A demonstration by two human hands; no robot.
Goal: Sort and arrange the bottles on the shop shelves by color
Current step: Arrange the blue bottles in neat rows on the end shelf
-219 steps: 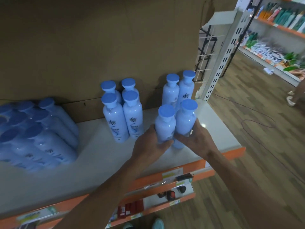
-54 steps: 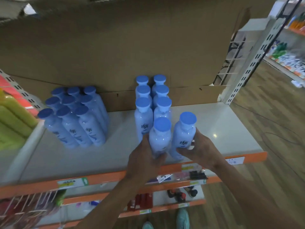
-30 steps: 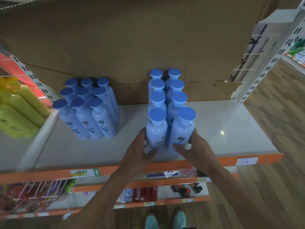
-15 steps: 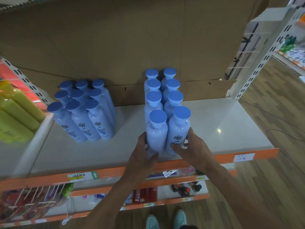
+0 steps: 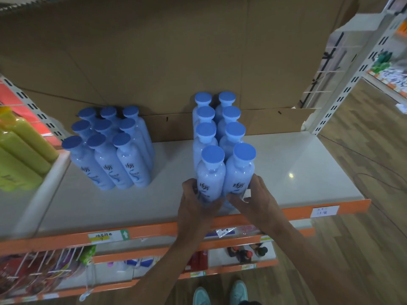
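White shelf [image 5: 308,172], left hand [image 5: 196,208] gripping left front bottle [image 5: 211,179], right hand [image 5: 257,199] gripping right front bottle [image 5: 239,177] — six more bottles [image 5: 234,133] just beyond the fingertips [image 5: 255,181], seemingly touching.

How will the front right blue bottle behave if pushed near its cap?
Likely tips: the front right bottle is tall and narrow. Its glossy plastic may be slippery. The right hand grips low, probably steadying it.

shelf [image 5: 304,170]: bottle block [image 5: 109,160] left | double bottle row [image 5: 206,134] right, well apart
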